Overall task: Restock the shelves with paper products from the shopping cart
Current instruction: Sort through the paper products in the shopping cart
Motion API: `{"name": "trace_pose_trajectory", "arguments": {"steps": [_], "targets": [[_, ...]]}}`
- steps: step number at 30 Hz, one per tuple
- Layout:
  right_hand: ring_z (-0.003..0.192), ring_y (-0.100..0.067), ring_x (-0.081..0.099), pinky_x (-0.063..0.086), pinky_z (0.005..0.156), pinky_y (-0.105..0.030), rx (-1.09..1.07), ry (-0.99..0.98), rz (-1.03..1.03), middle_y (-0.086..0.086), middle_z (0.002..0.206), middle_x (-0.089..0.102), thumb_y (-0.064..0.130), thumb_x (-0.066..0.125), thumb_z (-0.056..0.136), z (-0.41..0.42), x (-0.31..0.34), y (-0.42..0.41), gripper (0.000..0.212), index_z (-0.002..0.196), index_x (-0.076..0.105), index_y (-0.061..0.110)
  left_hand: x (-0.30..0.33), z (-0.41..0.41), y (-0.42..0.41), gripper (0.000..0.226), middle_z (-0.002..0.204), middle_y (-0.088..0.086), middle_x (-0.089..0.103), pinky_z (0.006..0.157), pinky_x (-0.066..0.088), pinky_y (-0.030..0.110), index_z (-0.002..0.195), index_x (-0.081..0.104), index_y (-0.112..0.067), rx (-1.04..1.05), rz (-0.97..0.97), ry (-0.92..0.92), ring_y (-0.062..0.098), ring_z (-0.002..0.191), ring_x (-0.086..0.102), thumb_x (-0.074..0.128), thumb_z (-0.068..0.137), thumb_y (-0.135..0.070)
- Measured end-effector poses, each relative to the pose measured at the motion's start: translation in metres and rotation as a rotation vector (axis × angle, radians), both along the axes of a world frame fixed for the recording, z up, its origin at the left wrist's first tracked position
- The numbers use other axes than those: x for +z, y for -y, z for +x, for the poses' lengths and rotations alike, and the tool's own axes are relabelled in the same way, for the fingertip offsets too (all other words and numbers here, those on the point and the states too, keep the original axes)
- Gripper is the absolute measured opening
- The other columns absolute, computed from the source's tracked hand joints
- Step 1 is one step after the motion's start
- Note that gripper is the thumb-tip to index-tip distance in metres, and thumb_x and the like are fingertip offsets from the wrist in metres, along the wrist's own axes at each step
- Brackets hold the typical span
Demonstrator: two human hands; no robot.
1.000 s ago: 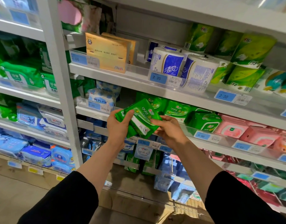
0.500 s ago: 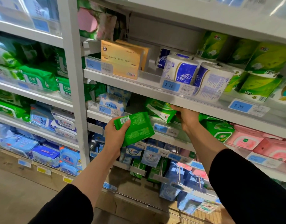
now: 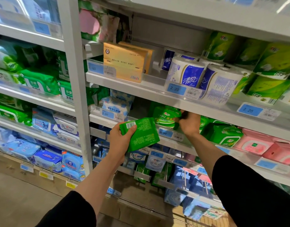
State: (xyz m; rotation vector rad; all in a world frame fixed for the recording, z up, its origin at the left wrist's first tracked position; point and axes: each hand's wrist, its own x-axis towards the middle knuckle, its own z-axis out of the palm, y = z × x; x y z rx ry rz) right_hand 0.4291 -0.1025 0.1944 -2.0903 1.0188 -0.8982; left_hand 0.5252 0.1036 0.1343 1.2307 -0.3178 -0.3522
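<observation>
Sleeves: two black sleeves enter from the bottom edge, forearms bare, reaching up toward the shelving.
Shopping cart: a strip of wire mesh [image 3: 204, 222] at the bottom edge may be the cart; too little shows to be sure.
Left hand: the left hand [image 3: 120, 141] grips a green wipes pack [image 3: 141, 134] by its near-left end, thumb on the barcode face, fingers hidden beneath.
Held pack, position: in the air just in front of the middle shelf [image 3: 170, 141], not yet resting on it.
Held pack, direction: back face up; long axis runs from the hand up and right toward the shelf, tilted.
Held pack, handling: it looks like a soft film pouch, likely light, squashy and a little slick. A judgement: hold it across the short width, near the middle, so it neither sags nor slips.
Right hand: the right hand [image 3: 189, 122] reaches under the upper shelf edge, fingers curled around the side of a shelved green pack [image 3: 165, 116] whose printed front faces outward.
Neighbours on that shelf: more green packs to the right, then pink packs [image 3: 254, 141]; a blue-and-white wipes pack [image 3: 115, 107] to the left.
Shelf above: an orange tissue pack [image 3: 124, 62], wrapped toilet rolls [image 3: 187, 72], and green-wrapped rolls [image 3: 270, 89].
</observation>
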Motion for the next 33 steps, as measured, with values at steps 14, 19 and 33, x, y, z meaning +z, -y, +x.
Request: {"name": "trace_pose_trajectory", "arguments": {"steps": [14,19,33], "targets": [[0.076,-0.022,0.056,0.037,0.067,-0.024,-0.021,-0.012,-0.144,-0.006,0.08,0.06,0.021,0.07,0.088,-0.013,-0.004,-0.012,0.018,0.088,0.063,0.005,0.009,-0.004,0.027,0.027,0.099,0.015,0.072,0.065,0.06,0.031,0.111,0.061,0.002,-0.172,-0.009,-0.097,0.022,0.087,0.071,0.066,0.089,-0.012],[0.076,-0.009,0.06,0.043,0.074,-0.022,0.244,0.027,0.071,0.005,0.082,0.065,0.033,0.071,0.087,-0.027,-0.01,-0.019,0.03,0.109,0.068,0.013,0.023,-0.007,0.04,0.018,0.095,0.012,0.073,0.067,0.06,0.032,0.106,0.065,-0.003,-0.263,-0.03,-0.087,0.02,0.082,0.072,0.064,0.09,-0.011],[0.045,0.002,0.032,0.032,0.052,-0.014,0.399,0.293,0.181,0.017,0.044,0.038,-0.002,0.073,0.081,-0.037,0.008,-0.025,0.04,0.062,0.043,0.018,0.064,0.01,0.067,0.07,0.125,0.009,0.059,0.104,0.042,0.048,0.118,0.053,-0.016,-0.329,0.39,0.427,0.028,0.121,0.05,0.054,0.076,-0.072]]}}
